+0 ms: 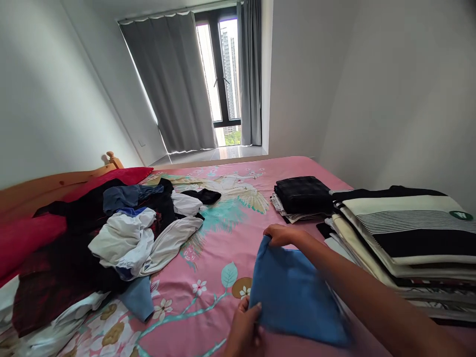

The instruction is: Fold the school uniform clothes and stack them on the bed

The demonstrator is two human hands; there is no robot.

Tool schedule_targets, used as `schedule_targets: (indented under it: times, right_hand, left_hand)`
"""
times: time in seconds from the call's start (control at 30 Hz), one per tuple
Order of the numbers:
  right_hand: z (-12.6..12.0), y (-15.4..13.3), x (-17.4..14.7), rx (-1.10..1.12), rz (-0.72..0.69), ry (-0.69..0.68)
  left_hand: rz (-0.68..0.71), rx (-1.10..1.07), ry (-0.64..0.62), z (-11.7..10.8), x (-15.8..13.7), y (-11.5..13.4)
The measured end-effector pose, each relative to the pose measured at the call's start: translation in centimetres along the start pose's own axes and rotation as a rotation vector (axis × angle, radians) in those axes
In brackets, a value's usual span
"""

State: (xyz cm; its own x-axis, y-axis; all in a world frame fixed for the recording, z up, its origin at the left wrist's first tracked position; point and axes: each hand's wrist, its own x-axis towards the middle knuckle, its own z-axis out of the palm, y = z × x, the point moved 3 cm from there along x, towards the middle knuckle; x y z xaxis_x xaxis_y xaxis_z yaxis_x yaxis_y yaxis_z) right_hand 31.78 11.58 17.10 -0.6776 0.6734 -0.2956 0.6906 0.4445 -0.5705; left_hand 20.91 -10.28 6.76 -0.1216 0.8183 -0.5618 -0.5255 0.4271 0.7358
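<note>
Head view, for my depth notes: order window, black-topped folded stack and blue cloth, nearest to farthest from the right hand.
1. Blue cloth, held in the right hand.
2. Black-topped folded stack, just beyond, slightly right.
3. Window, far beyond, leftward.

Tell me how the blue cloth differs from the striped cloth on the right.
The blue cloth is plain; the striped cloth shows black and cream. The left hand and right hand grip the blue cloth, while the striped cloth lies atop a stack. Both look folded.
</note>
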Motion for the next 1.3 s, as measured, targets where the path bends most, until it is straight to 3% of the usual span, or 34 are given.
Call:
schedule_targets:
  times: [0.07,0.27,0.33,0.4,0.5,0.7,0.8,0.97,1.1,1.3]
  right_hand:
    - [-2.4,0.3,-0.1,0.049,0.018,0.084]
    - [-10.8,0.3,-1.4,0.206,-0.088,0.477]
    - [-12.0,0.0,-2.3,0.215,-0.146,0.609]
    - [-11.5,0.0,-3.0,0.213,-0.186,0.699]
    - [-7.1,0.7,-3.8,0.213,-0.227,0.732]
    - [7.4,4.5,-4.5,0.212,-0.188,0.636]
    - [12.1,6.4,-4.6,0.197,-0.145,0.643]
    - [13.9,7.0,-6.5,0.086,-0.148,0.668]
    - [15.0,6.1,-10.3,-0.006,-0.215,0.635]
    - [19.3,5.6,-16.3,-0.069,-0.285,0.622]
  left_hand:
    - [0.059,0.089,0.005,0.9,0.7,4.3]
    - [0.499,0.228,-0.043,4.4,2.2,20.9]
    - [0.605,0.287,-0.057,4.7,2.2,24.4]
    - [0.676,0.369,-0.062,4.2,2.4,25.9]
    - [0.717,0.509,-0.058,1.8,3.4,24.2]
    - [0.65,0.757,-0.017,-5.2,7.0,13.0]
    - [0.663,0.83,0.047,-7.4,7.9,8.9]
    - [0.746,0.942,0.067,-8.7,6.5,7.1]
    - [0.835,1.149,0.065,-10.0,3.1,5.5]
    - [0.984,1.494,0.014,-12.2,-2.4,0.6]
